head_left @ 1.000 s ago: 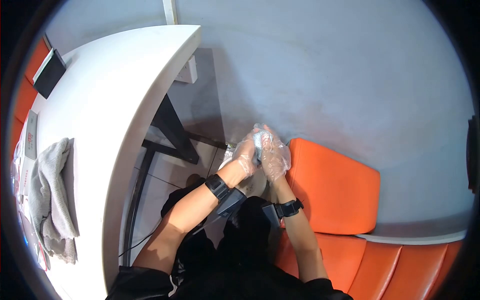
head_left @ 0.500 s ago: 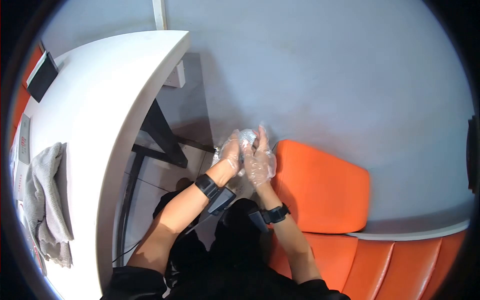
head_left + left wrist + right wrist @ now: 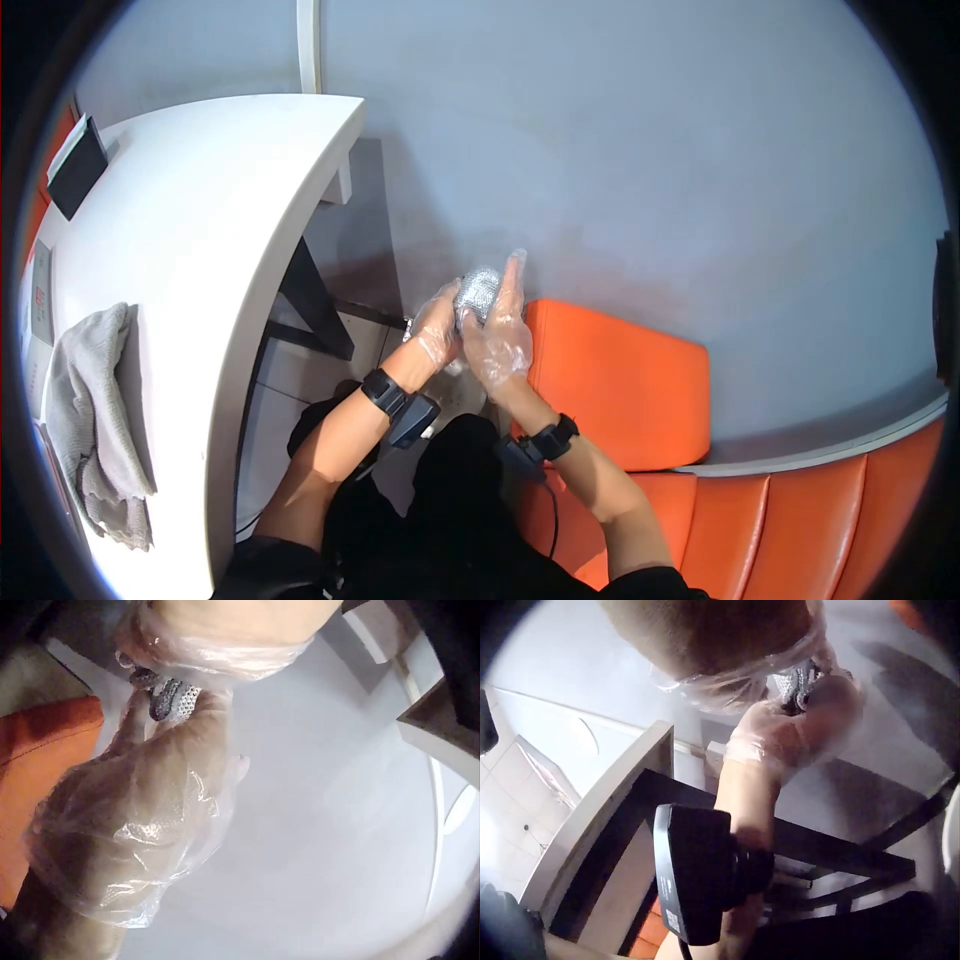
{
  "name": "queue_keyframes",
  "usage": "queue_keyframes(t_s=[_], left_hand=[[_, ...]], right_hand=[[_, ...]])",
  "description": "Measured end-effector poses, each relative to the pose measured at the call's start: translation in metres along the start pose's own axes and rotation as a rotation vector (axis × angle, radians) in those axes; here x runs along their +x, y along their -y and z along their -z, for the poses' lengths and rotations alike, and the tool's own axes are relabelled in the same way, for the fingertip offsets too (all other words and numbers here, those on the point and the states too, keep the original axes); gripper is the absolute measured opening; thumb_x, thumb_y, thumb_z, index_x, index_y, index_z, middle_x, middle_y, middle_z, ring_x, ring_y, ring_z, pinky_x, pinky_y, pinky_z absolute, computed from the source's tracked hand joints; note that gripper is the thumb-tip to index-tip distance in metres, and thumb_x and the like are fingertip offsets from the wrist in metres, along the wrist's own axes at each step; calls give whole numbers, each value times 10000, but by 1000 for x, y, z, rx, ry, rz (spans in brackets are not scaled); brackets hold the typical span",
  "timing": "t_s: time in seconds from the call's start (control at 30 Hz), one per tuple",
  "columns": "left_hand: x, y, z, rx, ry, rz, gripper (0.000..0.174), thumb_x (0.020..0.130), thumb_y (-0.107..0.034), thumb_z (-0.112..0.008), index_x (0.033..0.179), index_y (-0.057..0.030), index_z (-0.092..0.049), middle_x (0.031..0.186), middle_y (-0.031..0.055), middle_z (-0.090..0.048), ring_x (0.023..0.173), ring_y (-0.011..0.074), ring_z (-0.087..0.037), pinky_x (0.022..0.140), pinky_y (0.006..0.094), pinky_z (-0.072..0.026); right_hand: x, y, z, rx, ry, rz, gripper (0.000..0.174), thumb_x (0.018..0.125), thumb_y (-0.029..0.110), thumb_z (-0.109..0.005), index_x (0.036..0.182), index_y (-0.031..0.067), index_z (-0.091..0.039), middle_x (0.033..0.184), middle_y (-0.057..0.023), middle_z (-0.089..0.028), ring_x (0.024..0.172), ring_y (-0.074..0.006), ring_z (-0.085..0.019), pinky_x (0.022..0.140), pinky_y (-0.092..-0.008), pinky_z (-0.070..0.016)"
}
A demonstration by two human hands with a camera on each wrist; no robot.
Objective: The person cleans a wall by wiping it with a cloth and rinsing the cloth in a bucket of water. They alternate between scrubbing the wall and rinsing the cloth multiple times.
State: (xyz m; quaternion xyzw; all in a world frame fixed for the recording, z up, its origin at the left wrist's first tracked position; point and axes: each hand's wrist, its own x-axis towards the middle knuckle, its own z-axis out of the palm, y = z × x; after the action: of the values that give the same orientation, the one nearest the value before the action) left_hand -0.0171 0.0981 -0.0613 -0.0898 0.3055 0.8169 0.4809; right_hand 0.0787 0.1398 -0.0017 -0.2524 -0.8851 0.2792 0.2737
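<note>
Both hands wear clear plastic gloves and meet in front of the knees. Between them is a rounded silver object [image 3: 480, 287] with a bumpy, glittering surface; its exact kind cannot be told. My left hand [image 3: 434, 328] grips its left side, fingers curled. With the thumb across its lower part, my right hand [image 3: 500, 346] holds it from the right, the index finger pointing up and nearly straight. In the left wrist view, the studded silver surface [image 3: 184, 703] shows beside dark grey bands [image 3: 165, 701]. Gloved fingers hide much of the object in both wrist views.
A white table [image 3: 215, 170] stands to the left, with a grey knitted cloth [image 3: 95, 420] and a black holder [image 3: 78, 168] on it. Its dark legs [image 3: 312, 300] are below. An orange cushion [image 3: 620, 380] leans against the grey wall [image 3: 650, 150], above an orange bench [image 3: 740, 520].
Both hands shift left and slightly down in the head view, partly with the camera. More of the silver object's top shows. The right index finger has straightened away from it.
</note>
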Motion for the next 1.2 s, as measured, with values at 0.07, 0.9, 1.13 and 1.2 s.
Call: queue_keyframes(t_s=[0.07,0.9,1.13,1.2], left_hand=[[-6,-4,-4,-1,42,-29,273,990,-249,-477,1133,-34,-564,1017,95,-631,890,217,-612,806,359,-511],[-18,-9,-19,91,-15,-38,246,951,-249,-550,1116,-72,-593,1131,61,-613,1005,178,-590,840,310,-490],[-10,-9,-7,68,-16,-62,223,929,-222,-579,1096,-75,-598,1098,57,-623,968,176,-604,817,304,-504],[-6,-5,-4,70,-16,-66,215,925,-218,-584,1086,-77,-603,1084,55,-628,958,176,-609,808,302,-508]], right_hand=[[-3,6,2,-19,31,3,809,860,234,-576,1513,115,-114,1546,-203,-180,1228,-415,-473,908,-447,-489],[182,64,122,-292,-628,901,694,673,-91,-597,1300,203,-561,1297,-53,-535,1083,-307,-516,915,-380,-473],[178,15,85,-599,-363,1148,642,686,-50,-599,1268,222,-601,1245,20,-549,991,-247,-502,854,-360,-500],[179,3,84,-614,-117,1247,608,739,-17,-570,1294,232,-582,1266,7,-548,1005,-263,-518,872,-377,-502]])
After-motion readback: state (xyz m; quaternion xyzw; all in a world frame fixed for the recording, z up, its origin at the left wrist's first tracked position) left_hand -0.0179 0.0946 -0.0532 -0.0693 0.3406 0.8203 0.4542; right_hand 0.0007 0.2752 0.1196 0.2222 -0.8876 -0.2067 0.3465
